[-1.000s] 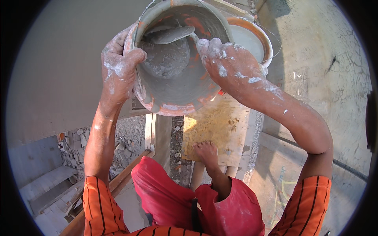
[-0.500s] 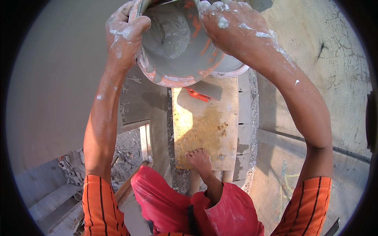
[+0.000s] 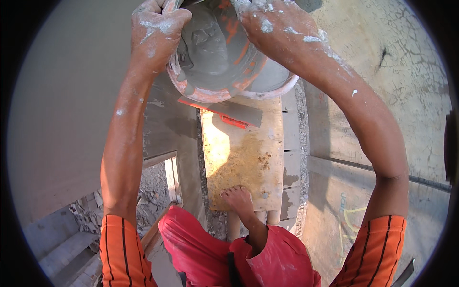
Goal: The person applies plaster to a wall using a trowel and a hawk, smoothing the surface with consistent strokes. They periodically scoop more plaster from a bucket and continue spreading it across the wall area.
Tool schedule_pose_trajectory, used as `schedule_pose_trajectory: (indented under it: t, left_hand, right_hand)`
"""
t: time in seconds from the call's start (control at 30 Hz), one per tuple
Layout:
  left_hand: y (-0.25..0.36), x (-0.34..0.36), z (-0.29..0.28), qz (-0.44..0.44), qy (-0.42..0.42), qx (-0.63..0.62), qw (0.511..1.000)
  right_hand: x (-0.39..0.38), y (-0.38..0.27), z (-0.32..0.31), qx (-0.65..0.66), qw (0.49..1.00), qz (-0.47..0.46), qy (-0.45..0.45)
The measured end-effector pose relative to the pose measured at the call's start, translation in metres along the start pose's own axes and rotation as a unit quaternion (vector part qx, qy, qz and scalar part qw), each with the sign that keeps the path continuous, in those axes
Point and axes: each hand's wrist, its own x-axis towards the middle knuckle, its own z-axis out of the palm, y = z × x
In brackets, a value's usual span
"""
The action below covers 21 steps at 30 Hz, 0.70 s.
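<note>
My left hand [image 3: 160, 33] is closed round the left rim of an orange bucket [image 3: 210, 94], its thumb lying over the edge. The bucket is tilted, and a smooth mass of wet grey plaster [image 3: 206, 50] lies inside it. On the bucket's other side, my right hand [image 3: 272, 31] is closed, with white smears on its back. Its fingers are partly cut off by the top edge, and what they grip cannot be made out. Beneath the bucket, a wide trowel [image 3: 234, 121] with a red-orange handle and grey blade lies on a wooden board.
A second pale bucket [image 3: 282, 91] stands behind the tilted one. My bare foot [image 3: 238, 197] rests on the stained wooden board [image 3: 244, 162]. A grey plastered wall [image 3: 62, 119] rises at left, with a framed opening [image 3: 174, 177] and rubble beyond. Large panels [image 3: 363, 191] line the right.
The tilted bucket and both hands have shifted slightly against the board. More of the trowel's blade shows below the rim. The plaster inside looks more stretched out.
</note>
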Motion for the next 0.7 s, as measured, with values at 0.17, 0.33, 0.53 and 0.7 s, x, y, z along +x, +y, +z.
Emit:
schedule_pose_trajectory:
  t: [0.17,0.33,0.53,0.7]
  left_hand:
    - [0.000,0.002,-0.004,0.070,0.010,-0.045,0.997]
    - [0.002,0.009,0.006,-0.020,0.057,0.087,0.994]
    - [0.001,0.032,0.027,0.057,0.020,0.089,0.994]
    - [0.012,0.045,0.044,0.145,0.037,0.032,0.988]
  right_hand:
    - [-0.004,0.008,0.038,0.008,1.000,-0.007,-0.007]
    - [0.007,0.024,0.025,-0.065,0.997,-0.014,-0.026]
    - [0.036,0.052,0.028,0.009,0.990,0.091,-0.109]
    - [0.035,0.083,0.068,0.159,0.970,0.050,-0.175]
